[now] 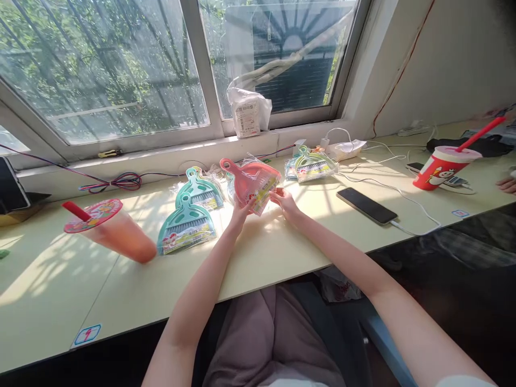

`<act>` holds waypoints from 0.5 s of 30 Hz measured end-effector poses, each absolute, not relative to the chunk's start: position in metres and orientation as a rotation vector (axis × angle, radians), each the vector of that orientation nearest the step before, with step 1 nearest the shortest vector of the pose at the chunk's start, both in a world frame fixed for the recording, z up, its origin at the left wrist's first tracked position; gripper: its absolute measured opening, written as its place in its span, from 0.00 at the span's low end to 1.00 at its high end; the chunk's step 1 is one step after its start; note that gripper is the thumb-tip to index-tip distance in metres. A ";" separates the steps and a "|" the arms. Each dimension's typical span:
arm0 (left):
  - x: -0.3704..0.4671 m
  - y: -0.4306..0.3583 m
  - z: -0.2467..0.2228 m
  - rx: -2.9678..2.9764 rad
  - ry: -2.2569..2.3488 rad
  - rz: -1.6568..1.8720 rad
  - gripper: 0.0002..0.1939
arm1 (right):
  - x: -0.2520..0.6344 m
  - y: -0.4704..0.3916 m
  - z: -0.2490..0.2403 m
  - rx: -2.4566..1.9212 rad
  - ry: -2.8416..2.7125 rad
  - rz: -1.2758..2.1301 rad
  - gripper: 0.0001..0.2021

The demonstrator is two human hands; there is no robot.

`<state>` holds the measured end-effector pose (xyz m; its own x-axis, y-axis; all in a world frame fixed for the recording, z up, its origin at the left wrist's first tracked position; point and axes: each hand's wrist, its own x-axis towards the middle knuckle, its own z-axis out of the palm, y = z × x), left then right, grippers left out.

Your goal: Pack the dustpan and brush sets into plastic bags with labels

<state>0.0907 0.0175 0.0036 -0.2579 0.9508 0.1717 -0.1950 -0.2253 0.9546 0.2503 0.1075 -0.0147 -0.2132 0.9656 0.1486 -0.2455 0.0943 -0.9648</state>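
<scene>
A small coral-red dustpan (250, 178) in a clear plastic bag is held up above the table, tilted, its looped handle pointing to the upper left. My left hand (243, 209) grips the bag's lower left edge. On the lower right edge, the fingers of my right hand (285, 203) pinch the plastic. A printed label with mushrooms shows through the bag. To the left lie bagged teal dustpan-and-brush sets, one nearer (187, 224) and one behind it (200, 192). More bagged sets, with a green dustpan (312, 161) on top, are piled at the back right.
A lidded drink cup (121, 234) with a red straw stands left; a red cup (441, 167) stands right. A phone (366, 205) charges on a white cable. Bundled wires (121, 181) lie under the window. A wrapped packet (246, 115) sits on the sill. Another person's hand (507, 184) shows far right.
</scene>
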 end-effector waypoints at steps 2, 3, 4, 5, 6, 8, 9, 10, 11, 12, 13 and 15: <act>0.094 0.017 0.004 1.123 1.075 1.618 0.44 | 0.252 0.109 -0.017 -0.877 -1.256 1.353 0.21; 0.096 0.016 0.004 1.133 1.072 1.612 0.44 | 0.253 0.110 -0.017 -0.903 -1.259 1.327 0.21; 0.097 0.016 0.004 1.129 1.080 1.605 0.44 | 0.255 0.110 -0.016 -0.917 -1.257 1.298 0.21; 0.098 0.016 0.004 1.115 1.097 1.598 0.42 | 0.256 0.110 -0.016 -0.914 -1.249 1.275 0.21; 0.099 0.016 0.004 1.101 1.118 1.590 0.40 | 0.256 0.110 -0.015 -0.895 -1.234 1.262 0.21; 0.098 0.016 0.004 1.090 1.146 1.574 0.36 | 0.257 0.110 -0.012 -0.827 -1.199 1.282 0.21; 0.097 0.017 0.004 1.094 1.154 1.565 0.35 | 0.257 0.109 -0.011 -0.791 -1.182 1.315 0.21; 0.097 0.017 0.004 1.104 1.158 1.556 0.34 | 0.256 0.109 -0.010 -0.761 -1.165 1.357 0.22; 0.096 0.017 0.004 1.114 1.163 1.547 0.34 | 0.256 0.108 -0.009 -0.741 -1.153 1.405 0.23; 0.095 0.017 0.004 1.121 1.165 1.540 0.34 | 0.256 0.107 -0.008 -0.729 -1.144 1.450 0.24; 0.095 0.018 0.004 1.121 1.165 1.538 0.34 | 0.256 0.107 -0.007 -0.726 -1.135 1.489 0.25; 0.094 0.019 0.003 1.085 1.157 1.548 0.33 | 0.256 0.106 -0.006 -0.747 -1.109 1.537 0.25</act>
